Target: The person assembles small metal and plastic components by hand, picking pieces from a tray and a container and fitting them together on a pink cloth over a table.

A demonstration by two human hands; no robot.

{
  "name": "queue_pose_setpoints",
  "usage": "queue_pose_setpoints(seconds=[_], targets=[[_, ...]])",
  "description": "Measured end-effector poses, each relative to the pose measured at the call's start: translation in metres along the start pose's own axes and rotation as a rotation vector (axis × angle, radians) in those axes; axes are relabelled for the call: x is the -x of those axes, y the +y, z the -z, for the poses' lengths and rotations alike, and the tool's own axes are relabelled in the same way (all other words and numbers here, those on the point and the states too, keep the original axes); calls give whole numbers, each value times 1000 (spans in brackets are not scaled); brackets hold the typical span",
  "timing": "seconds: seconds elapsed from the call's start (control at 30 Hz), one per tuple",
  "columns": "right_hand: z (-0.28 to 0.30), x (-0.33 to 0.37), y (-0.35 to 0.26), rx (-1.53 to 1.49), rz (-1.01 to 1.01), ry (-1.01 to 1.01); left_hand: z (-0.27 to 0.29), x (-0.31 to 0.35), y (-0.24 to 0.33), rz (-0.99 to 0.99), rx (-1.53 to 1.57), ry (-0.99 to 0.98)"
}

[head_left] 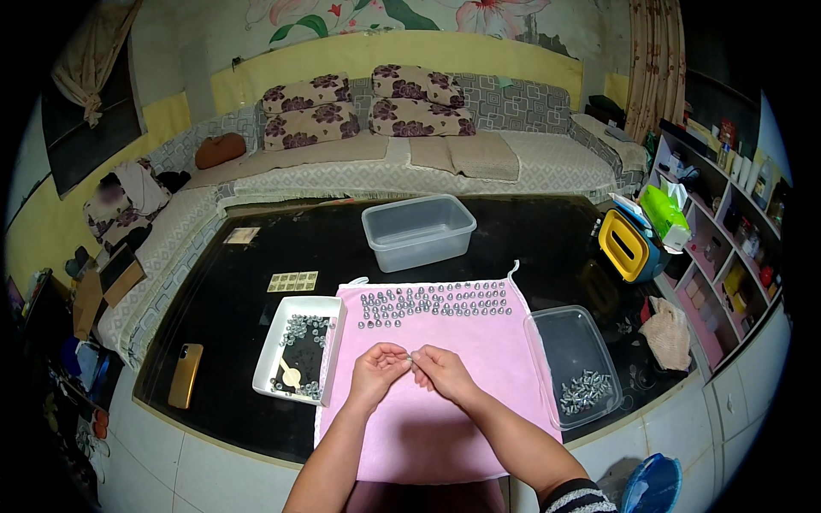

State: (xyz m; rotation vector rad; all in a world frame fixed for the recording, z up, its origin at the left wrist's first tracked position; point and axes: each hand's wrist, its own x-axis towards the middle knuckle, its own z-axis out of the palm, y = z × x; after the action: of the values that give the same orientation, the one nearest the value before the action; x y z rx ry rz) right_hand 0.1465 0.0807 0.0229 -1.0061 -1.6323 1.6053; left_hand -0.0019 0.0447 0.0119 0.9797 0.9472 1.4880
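My left hand [380,373] and my right hand [441,374] meet above the pink cloth [363,457], fingertips pinched together. Between them is a tiny metallic piece, mostly hidden by the fingers and too small to name. Beyond my hands, several rows of small, shiny, rounded metal pieces [436,301] stand on the cloth; the nearest row is short and lies at the left. Left of the cloth, a white tray [263,363] holds loose metal pieces and a cream spoon-like scoop [291,374]. At the right, a clear shallow lid or tray [575,329] contains a heap of small metal parts [586,391].
Behind the cloth, an empty translucent plastic box [419,232] stands on the black table [530,239]. A gold phone [185,376] and a sheet of small labels [292,281] lie at the left. A yellow-and-blue tissue box [629,246] and a beige cloth [665,335] occupy the right edge.
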Motion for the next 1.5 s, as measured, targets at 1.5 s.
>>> queue_pose_setpoints(seconds=[1.5], targets=[[0,0,2,38,133,67,3,-2,-2,27,31,-1]])
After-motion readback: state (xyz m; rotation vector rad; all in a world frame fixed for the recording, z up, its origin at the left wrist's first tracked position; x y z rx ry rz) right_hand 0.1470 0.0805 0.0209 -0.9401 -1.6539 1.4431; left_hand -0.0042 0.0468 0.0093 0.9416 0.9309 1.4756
